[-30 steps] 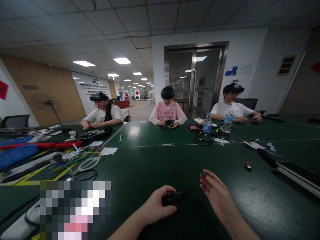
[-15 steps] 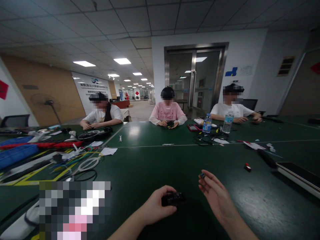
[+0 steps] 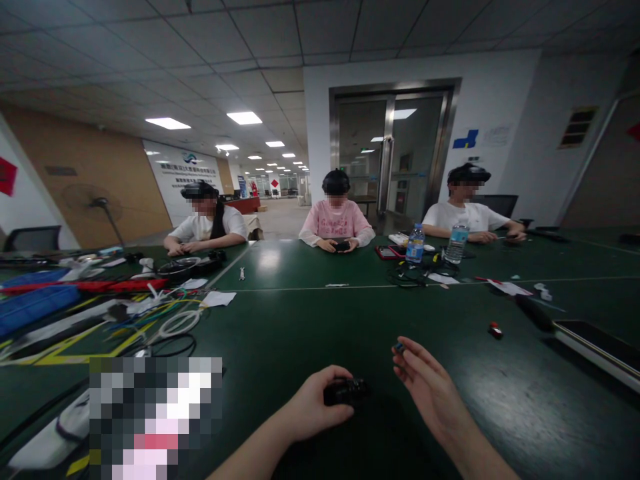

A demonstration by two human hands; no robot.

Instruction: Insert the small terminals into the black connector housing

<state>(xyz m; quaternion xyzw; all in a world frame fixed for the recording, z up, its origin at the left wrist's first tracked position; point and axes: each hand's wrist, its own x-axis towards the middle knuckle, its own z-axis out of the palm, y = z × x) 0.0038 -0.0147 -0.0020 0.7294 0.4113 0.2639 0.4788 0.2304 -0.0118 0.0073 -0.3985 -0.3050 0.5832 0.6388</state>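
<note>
Dim overall; ceiling lights [image 3: 245, 118] bright white; glare on green tabletop [image 3: 520, 393]; edges stretched; lower left pixelated.

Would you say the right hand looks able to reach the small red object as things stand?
Probably yes: the small red object lies to the right of the right hand, with nothing visible between, though that hand pinches a tiny piece.
</note>
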